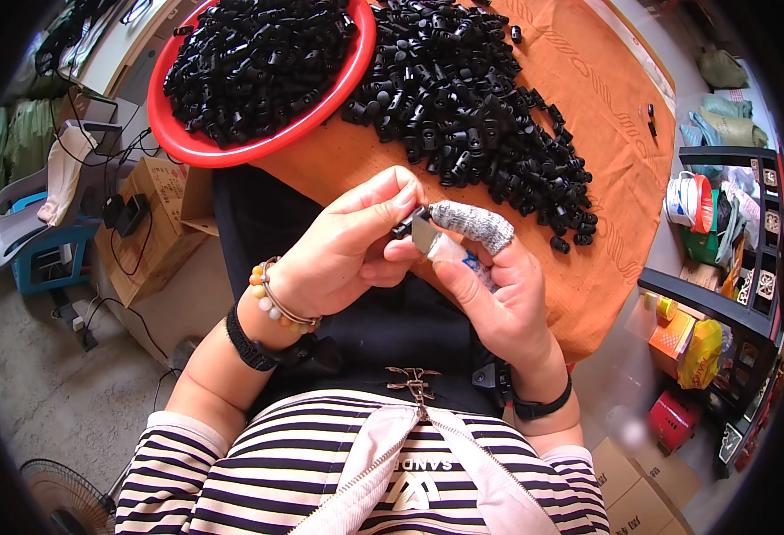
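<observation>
My left hand (pixel 347 234) pinches a small black plastic cord lock (pixel 403 225) between thumb and fingers, above my lap near the table's front edge. In my right hand (pixel 510 294) is a short flat metal blade (pixel 424 235), its grip (pixel 456 253) wrapped in white with blue marks. The blade's end meets the cord lock or lies right beside it; the fingers hide the exact contact. A grey knitted finger cover (pixel 477 223) is on my right index finger, which bends over toward the cord lock. Beyond my hands spreads a loose heap of similar black cord locks (pixel 463 116).
A red basin (pixel 162 125) full of black cord locks stands at the far left of the orange-covered table (pixel 624 152). Left are a cardboard box (pixel 156 214) with cables and a grey-blue chair (pixel 35 201). A dark shelf (pixel 722 308) with goods stands right; a fan (pixel 66 490) is lower left.
</observation>
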`<action>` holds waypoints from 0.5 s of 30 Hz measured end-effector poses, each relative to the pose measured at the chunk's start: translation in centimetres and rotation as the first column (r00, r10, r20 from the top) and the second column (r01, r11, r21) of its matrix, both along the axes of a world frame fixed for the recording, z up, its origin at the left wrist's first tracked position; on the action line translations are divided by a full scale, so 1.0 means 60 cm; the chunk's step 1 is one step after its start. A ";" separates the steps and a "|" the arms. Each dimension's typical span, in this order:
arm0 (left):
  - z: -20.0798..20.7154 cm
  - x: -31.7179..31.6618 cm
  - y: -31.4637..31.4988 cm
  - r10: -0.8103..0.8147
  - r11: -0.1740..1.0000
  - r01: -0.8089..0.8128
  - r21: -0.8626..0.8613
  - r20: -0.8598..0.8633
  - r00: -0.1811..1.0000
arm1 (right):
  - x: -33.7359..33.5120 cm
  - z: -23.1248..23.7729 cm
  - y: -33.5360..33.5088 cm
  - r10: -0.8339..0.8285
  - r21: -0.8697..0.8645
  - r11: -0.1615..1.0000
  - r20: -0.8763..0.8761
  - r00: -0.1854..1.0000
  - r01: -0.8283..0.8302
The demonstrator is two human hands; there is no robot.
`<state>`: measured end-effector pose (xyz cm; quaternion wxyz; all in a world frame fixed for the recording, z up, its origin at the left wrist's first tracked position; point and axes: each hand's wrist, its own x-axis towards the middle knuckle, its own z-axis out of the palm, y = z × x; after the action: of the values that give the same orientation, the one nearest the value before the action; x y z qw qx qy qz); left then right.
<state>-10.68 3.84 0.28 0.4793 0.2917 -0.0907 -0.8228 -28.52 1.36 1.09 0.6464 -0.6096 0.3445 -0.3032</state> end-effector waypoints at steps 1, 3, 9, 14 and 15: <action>-0.001 -0.001 -0.001 0.013 1.000 -0.013 -0.007 0.006 1.000 | 0.003 0.001 0.003 -0.001 0.000 1.000 -0.001 1.000 0.001; -0.001 -0.002 -0.001 0.031 0.999 -0.030 -0.030 0.041 0.999 | 0.011 0.003 0.009 -0.047 0.054 0.998 0.095 0.994 0.042; 0.001 -0.011 0.002 0.131 0.990 -0.117 -0.083 0.198 0.971 | 0.008 0.000 0.004 -0.006 -0.004 1.000 0.036 0.999 0.006; -0.003 -0.006 0.003 0.125 0.987 -0.101 -0.124 0.202 0.971 | 0.006 -0.006 0.002 0.004 -0.029 1.000 0.031 1.000 -0.003; -0.003 -0.005 0.003 0.113 0.987 -0.088 -0.131 0.196 0.974 | 0.006 -0.004 0.002 -0.002 -0.030 1.000 0.029 1.000 0.003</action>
<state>-10.98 4.01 0.12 0.5257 0.3483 -0.1741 -0.7563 -28.15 1.48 0.82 0.6417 -0.6143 0.3314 -0.3177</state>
